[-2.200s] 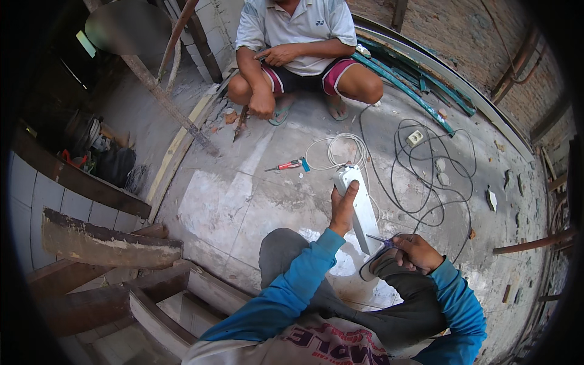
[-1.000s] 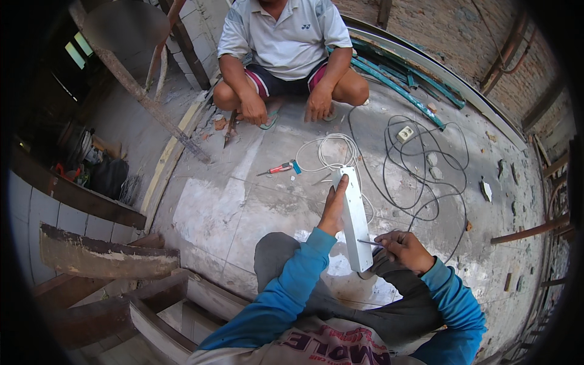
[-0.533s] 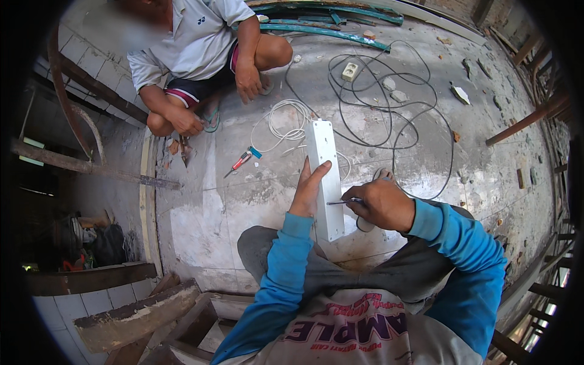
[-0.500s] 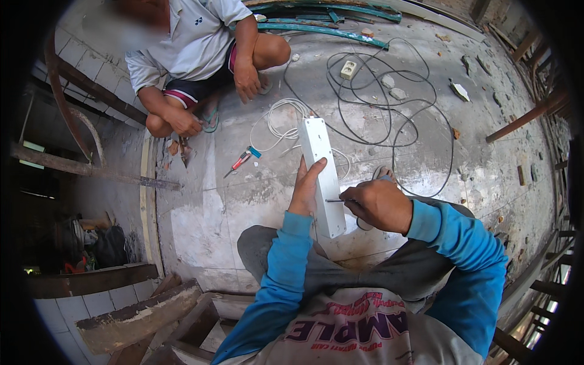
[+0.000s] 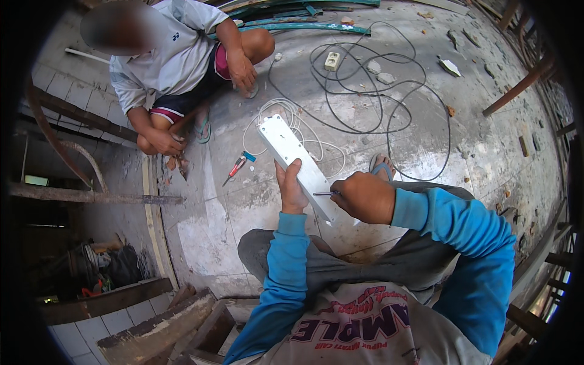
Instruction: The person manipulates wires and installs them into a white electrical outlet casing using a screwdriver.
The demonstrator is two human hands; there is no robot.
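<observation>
A long white power strip (image 5: 296,159) lies back side up across my lap area, slanting with its far end to the left. My left hand (image 5: 291,187) is closed around its left edge, thumb on the top face. My right hand (image 5: 368,197) grips a thin screwdriver (image 5: 322,193), whose shaft reaches the strip near its lower end. Most of its handle is hidden in my fingers. A white cable (image 5: 293,109) lies coiled beyond the strip's far end. On the floor to the left rests a red-handled tool (image 5: 235,169) beside a small blue piece (image 5: 249,156).
A black cable (image 5: 389,131) loops over the floor around a cream socket block (image 5: 331,61). At the far left squats another person (image 5: 176,61), one hand near a small pointed tool. Green metal bars (image 5: 304,27) lie at the back; wooden beams (image 5: 155,325) stand at lower left.
The strip's far end has swung left, so it slants more. Both my hands have kept their hold, the screwdriver still at the strip. The whole view has shifted slightly.
</observation>
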